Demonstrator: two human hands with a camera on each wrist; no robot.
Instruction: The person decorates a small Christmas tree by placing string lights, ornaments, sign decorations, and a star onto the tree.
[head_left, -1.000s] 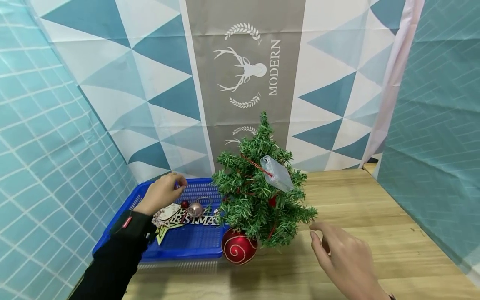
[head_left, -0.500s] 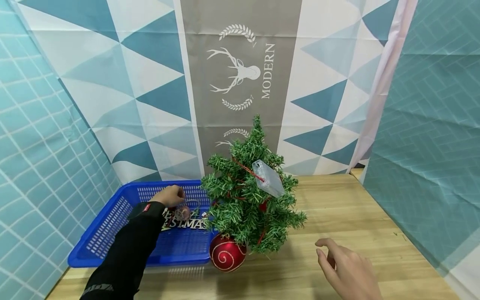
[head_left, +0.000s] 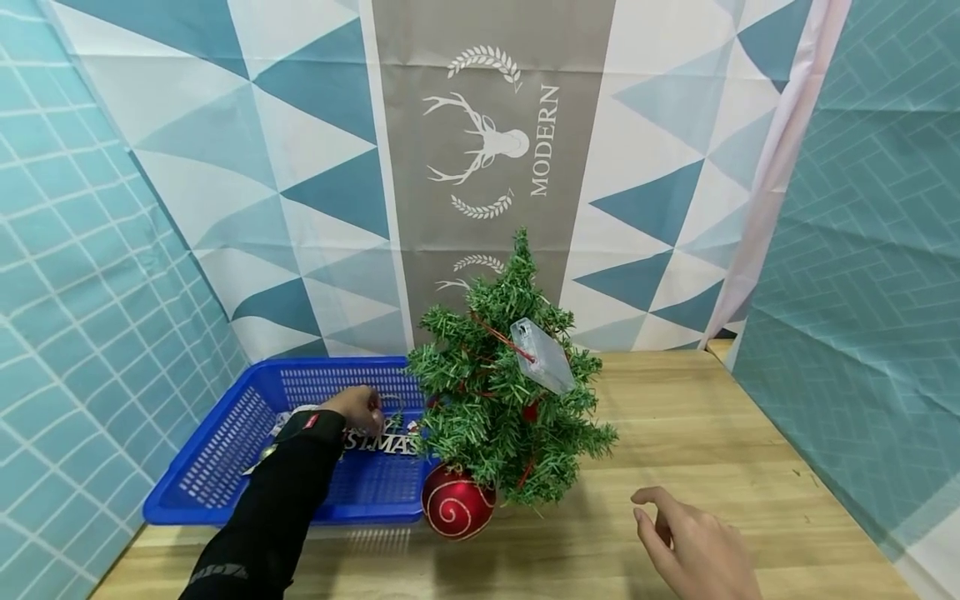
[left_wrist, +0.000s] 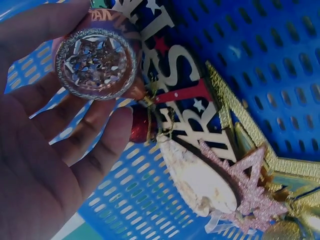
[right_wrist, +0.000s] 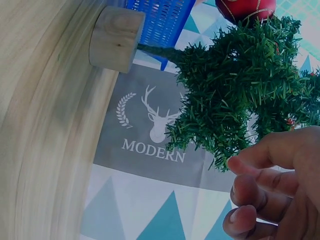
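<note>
Inside the blue basket [head_left: 386, 510], my left hand [head_left: 356, 407] holds a pink bauble [left_wrist: 97, 62] with a glittery crystal front, its thumb and fingers around it. Right beside it lie the "Christmas" letter sign [left_wrist: 177, 65], a small red bauble [left_wrist: 140, 125], a pale oval ornament [left_wrist: 197, 177], a pink glitter star [left_wrist: 252, 187] and a gold star [left_wrist: 240, 120]. My right hand [head_left: 697, 542] hovers over the table with fingers loosely bent, holding nothing, to the right of a small Christmas tree [head_left: 502, 417].
On the tree hang a large red bauble [head_left: 459, 504] with a gold swirl, low at the left, and a clear plastic box [head_left: 543, 358] on red string. The tree's round wooden base [right_wrist: 115, 40] stands on the wooden table [head_left: 675, 417]. A patterned cloth [head_left: 480, 125] hangs behind.
My left hand has moved right and lower into the basket, onto the pink bauble. My right hand has drawn slightly away from the tree. The head view has shifted a little.
</note>
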